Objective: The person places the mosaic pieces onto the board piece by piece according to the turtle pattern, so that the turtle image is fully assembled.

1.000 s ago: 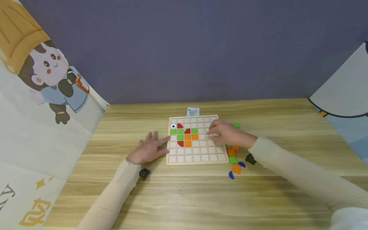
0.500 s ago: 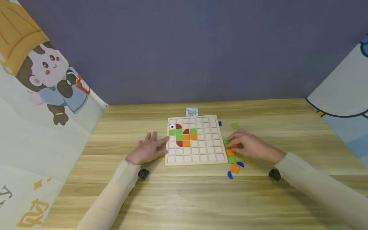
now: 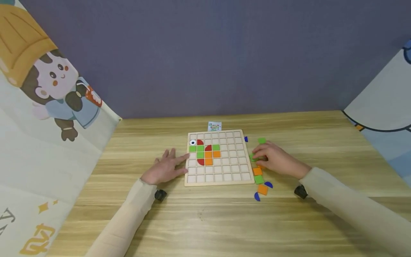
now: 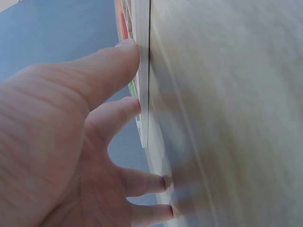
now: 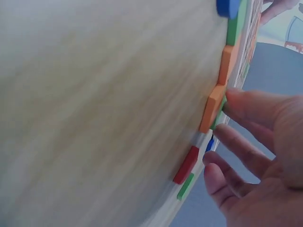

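left hand (image 3: 163,169), fingers spread, touches board (image 3: 227,170); right hand (image 3: 277,159), fingers bent at tile (image 5: 213,109), grip unclear; wall (image 3: 35,171) shows "y".

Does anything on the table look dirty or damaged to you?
Small dark marks on the table, below the board in the head view, interrupt the wood grain; stain or damage, I cannot tell.

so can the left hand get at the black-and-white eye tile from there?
Probably yes. The left hand is at the left edge of the wooden grid board; the black-and-white eye tile sits in the leftmost column, slightly farther out, with nothing covering it.
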Demonstrator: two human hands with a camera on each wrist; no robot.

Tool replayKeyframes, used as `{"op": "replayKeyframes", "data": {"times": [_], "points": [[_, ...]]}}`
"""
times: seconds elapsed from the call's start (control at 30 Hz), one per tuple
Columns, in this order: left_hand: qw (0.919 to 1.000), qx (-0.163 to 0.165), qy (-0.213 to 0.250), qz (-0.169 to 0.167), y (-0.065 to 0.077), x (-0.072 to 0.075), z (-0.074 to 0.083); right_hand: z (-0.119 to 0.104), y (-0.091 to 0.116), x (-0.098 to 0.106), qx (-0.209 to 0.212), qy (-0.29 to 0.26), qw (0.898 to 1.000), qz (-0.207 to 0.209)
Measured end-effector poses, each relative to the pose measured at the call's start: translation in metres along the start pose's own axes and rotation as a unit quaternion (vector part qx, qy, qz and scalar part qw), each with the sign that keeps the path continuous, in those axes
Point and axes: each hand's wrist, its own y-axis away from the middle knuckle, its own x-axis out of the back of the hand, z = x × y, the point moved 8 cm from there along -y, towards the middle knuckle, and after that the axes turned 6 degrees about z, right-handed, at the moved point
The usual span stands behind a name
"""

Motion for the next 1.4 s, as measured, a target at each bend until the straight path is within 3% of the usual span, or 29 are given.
{"op": "replayKeyframes", "data": {"times": [0.2, 0.53, 0.8, 1.1, 1.4], "points": [[1.0, 0.001, 0.003, 0.0, 0.0, 0.0, 0.001, 0.007, -0.008, -0.004, -0.026, -0.001, 1.0, -0.007], [1.0, 0.005, 0.004, -0.002, 0.0, 0.0, -0.001, 0.011, -0.011, 0.002, -0.068, -0.005, 0.997, 0.02], [0.9999, 0.008, 0.006, -0.004, 0.001, 0.0, -0.001, -0.02, -0.02, 0.004, 0.006, -0.013, 0.999, 0.039], [1.0, 0.003, 0.004, 0.001, 0.001, -0.001, -0.001, -0.064, -0.052, -0.022, 0.064, -0.025, 0.997, -0.024], [1.0, 0.003, -0.002, 0.003, 0.0, 0.0, 0.001, -0.084, -0.078, -0.047, 0.075, -0.043, 0.994, -0.063]]}}
